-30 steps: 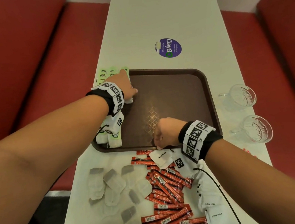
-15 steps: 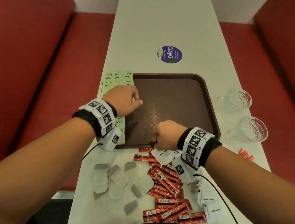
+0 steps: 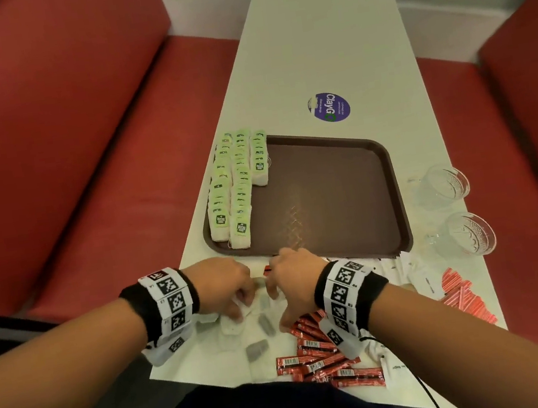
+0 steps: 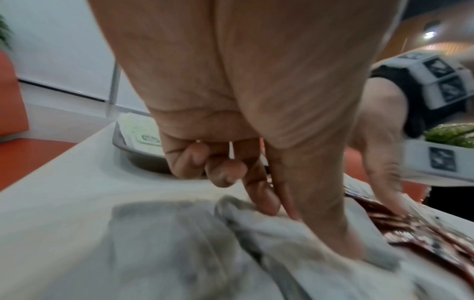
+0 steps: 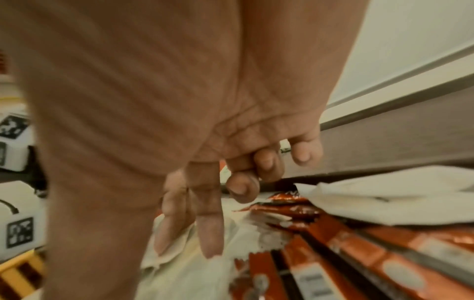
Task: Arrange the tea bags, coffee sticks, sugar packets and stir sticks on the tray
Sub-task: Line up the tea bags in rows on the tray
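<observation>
On the tray's (image 3: 353, 171) left side, green-tagged tea bags (image 3: 240, 183) lie in rows running near to far. Both palms face down: left hand (image 3: 225, 287) pinches a loose tea bag (image 3: 231, 326); right hand's (image 3: 293, 278) grip is unclear.

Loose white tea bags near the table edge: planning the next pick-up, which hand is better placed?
Left, probably. The left hand already has fingertips on the loose white tea bags; the right hand sits nearer the red coffee sticks.

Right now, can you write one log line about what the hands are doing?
left hand: fingers on loose tea bags | right hand: reaching into same pile | tray: green-tagged tea bags in rows on left
</observation>
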